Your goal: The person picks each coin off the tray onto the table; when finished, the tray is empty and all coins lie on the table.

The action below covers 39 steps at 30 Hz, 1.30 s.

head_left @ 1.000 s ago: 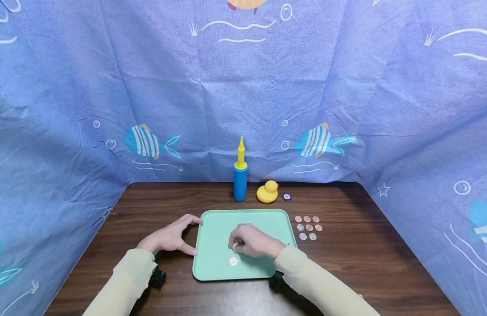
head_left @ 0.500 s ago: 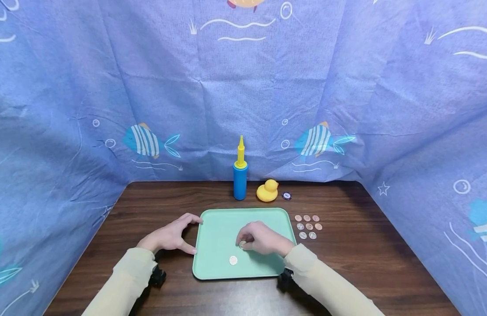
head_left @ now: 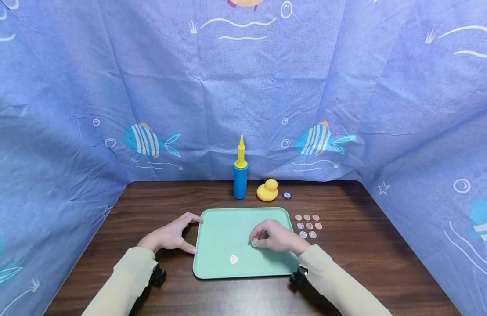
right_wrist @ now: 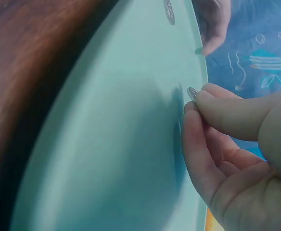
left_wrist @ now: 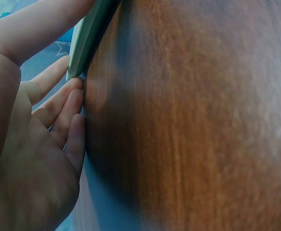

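Observation:
My right hand (head_left: 275, 236) is over the right half of the mint-green tray (head_left: 219, 219). Between thumb and fingertips it pinches a silver coin (right_wrist: 193, 93), seen nearly edge-on in the right wrist view. A second silver coin (head_left: 233, 259) lies flat on the tray, left of that hand and nearer the front. At the tray's left edge is my left hand (head_left: 170, 235), thumb and fingers spread apart, the tips touching the rim. The left wrist view shows its fingers (left_wrist: 58, 103) fairly straight beside the tray's side wall.
Several copper and silver coins (head_left: 309, 226) lie in rows on the dark wood table (head_left: 366, 245), right of the tray. Behind it stand a blue-and-yellow hand pump (head_left: 240, 180), a yellow rubber duck (head_left: 267, 192) and a dark round chip (head_left: 287, 195). A blue fish-print cloth (head_left: 243, 87) hangs behind.
My right hand has moved rightward over the tray, carrying the pinched coin. My left hand, the tray and the other coin have stayed put.

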Each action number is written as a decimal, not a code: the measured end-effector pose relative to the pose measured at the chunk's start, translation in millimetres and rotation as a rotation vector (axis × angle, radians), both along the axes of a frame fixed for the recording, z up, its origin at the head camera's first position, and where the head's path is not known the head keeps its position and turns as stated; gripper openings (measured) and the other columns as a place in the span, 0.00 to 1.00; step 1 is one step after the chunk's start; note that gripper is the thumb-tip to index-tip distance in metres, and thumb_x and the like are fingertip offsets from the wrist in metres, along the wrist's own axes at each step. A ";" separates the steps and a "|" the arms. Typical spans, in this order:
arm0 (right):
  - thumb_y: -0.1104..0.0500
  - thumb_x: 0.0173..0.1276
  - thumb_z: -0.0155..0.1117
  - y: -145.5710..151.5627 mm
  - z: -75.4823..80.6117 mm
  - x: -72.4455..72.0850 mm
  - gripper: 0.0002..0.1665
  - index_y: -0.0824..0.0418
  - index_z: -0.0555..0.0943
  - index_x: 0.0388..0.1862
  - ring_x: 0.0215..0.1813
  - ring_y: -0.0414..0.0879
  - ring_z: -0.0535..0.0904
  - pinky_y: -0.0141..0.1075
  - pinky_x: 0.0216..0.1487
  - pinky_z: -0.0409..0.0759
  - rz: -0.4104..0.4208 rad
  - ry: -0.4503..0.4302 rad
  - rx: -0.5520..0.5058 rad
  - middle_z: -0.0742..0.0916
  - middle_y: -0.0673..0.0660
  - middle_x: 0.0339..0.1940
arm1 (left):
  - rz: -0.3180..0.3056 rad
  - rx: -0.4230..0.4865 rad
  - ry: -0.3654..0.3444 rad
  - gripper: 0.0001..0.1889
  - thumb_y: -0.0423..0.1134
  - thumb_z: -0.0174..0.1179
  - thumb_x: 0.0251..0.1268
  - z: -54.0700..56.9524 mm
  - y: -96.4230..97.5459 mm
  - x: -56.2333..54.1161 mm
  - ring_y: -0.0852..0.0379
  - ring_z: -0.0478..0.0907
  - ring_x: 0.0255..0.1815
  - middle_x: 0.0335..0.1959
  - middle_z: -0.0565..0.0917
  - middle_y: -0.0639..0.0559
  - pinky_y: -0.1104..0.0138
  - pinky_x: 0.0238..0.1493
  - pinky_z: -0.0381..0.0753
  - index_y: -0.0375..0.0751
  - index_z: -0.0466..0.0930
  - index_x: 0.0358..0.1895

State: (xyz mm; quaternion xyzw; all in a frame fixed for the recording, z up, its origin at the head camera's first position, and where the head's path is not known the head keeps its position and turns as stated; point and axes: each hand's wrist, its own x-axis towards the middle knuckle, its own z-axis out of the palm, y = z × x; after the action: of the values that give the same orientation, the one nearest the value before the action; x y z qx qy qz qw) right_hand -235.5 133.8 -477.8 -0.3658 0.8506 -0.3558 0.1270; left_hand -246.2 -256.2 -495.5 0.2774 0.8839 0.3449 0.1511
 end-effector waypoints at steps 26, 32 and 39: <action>0.67 0.67 0.75 101.6 1.9 -3.1 0.12 0.64 0.89 0.50 0.36 0.39 0.84 0.29 0.42 0.79 -0.247 -0.069 -0.095 0.89 0.50 0.36 | 0.015 0.005 -0.025 0.48 0.54 0.81 0.54 2.5 1.2 1.1 0.37 0.62 0.78 0.75 0.67 0.42 0.38 0.74 0.62 0.41 0.67 0.75; 0.67 0.68 0.74 120.6 -3.5 0.2 0.10 0.66 0.89 0.48 0.66 0.68 0.80 0.31 0.48 0.84 -0.275 -0.043 -0.131 0.90 0.62 0.50 | 0.015 0.004 -0.024 0.48 0.53 0.81 0.54 4.1 1.0 2.0 0.36 0.62 0.78 0.74 0.67 0.42 0.37 0.74 0.62 0.42 0.68 0.75; 0.71 0.64 0.75 141.5 -6.6 6.7 0.14 0.68 0.89 0.49 0.47 0.42 0.84 0.30 0.48 0.83 -0.296 0.003 -0.154 0.90 0.61 0.44 | 0.007 0.012 -0.019 0.48 0.53 0.81 0.54 5.2 1.6 3.0 0.35 0.61 0.78 0.74 0.67 0.41 0.36 0.74 0.61 0.40 0.68 0.75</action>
State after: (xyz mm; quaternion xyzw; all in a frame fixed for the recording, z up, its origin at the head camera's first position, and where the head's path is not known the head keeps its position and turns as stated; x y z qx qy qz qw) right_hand -228.8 275.3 -484.4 -0.2458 0.8655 -0.4343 0.0432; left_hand -243.2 -254.6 -490.3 0.2719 0.8814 0.3532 0.1566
